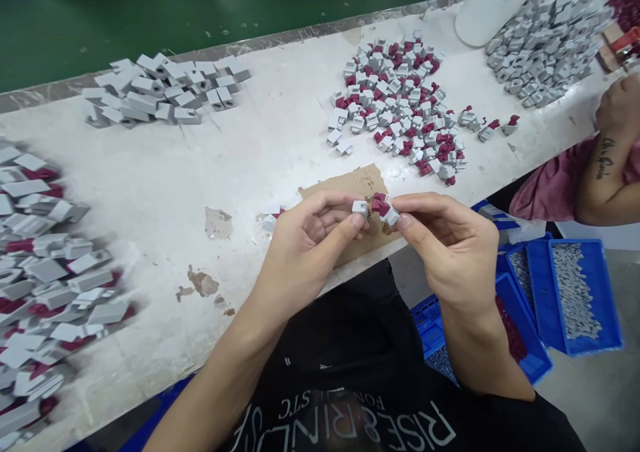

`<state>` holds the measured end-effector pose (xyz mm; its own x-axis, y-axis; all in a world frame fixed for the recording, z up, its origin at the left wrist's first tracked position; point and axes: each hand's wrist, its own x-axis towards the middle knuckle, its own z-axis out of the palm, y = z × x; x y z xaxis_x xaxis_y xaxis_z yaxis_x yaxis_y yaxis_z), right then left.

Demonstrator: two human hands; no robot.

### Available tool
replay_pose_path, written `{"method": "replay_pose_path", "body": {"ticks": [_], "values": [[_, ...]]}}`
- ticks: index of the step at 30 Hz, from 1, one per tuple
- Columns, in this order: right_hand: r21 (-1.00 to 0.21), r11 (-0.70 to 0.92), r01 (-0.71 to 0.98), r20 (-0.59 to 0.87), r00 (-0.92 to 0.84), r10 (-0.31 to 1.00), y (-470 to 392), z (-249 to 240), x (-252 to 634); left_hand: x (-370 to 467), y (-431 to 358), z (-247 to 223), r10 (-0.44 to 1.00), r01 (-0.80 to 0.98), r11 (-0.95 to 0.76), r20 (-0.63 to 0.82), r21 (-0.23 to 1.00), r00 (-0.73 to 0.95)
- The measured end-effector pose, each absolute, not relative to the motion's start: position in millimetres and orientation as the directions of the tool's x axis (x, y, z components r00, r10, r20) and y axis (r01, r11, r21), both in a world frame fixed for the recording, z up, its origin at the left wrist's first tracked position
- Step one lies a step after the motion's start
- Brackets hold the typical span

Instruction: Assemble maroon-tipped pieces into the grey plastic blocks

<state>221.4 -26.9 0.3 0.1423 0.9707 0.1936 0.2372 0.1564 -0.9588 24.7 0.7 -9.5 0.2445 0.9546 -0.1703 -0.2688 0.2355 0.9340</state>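
The pale bench [170,165] bears a heap of grey and maroon pieces [395,99] beyond the hands. Over a torn cardboard sheet [350,182] (brown, flat), the left hand [305,245] pinches a small grey block [360,207] between thumb and fingers. Just beside it, the right hand [445,245] pinches a grey-and-maroon piece [385,209], its maroon part towards the block.

I view white tabletop [175,172], surface chipped in patches | brown cardboard [345,183]: flat on tabletop | white container [487,9]: printed side, far edge, right | orange object [626,40]: near co-worker's lettered forearm [606,155] | pink garment [545,180]: same person | green surface [150,15]: beyond tabletop | I register blue bins [611,315]: lower right, below tabletop.
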Motion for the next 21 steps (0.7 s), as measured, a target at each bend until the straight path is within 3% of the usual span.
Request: {"method": "replay_pose_path", "body": {"ticks": [13, 21], "values": [[-0.966, 0.084, 0.243, 0.107, 0.083, 0.991, -26.9, 2.1, 221.4, 21.1, -2.0, -4.4, 0.947, -0.090, 0.237, -0.210, 0.967, 0.242], [-0.994, 0.075, 0.076, 0.073, -0.034, 0.997, -24.5, -0.8, 219.8, 16.1, -8.5, -1.3, 0.955, -0.041, 0.168, -0.152, 0.985, 0.257]]}}
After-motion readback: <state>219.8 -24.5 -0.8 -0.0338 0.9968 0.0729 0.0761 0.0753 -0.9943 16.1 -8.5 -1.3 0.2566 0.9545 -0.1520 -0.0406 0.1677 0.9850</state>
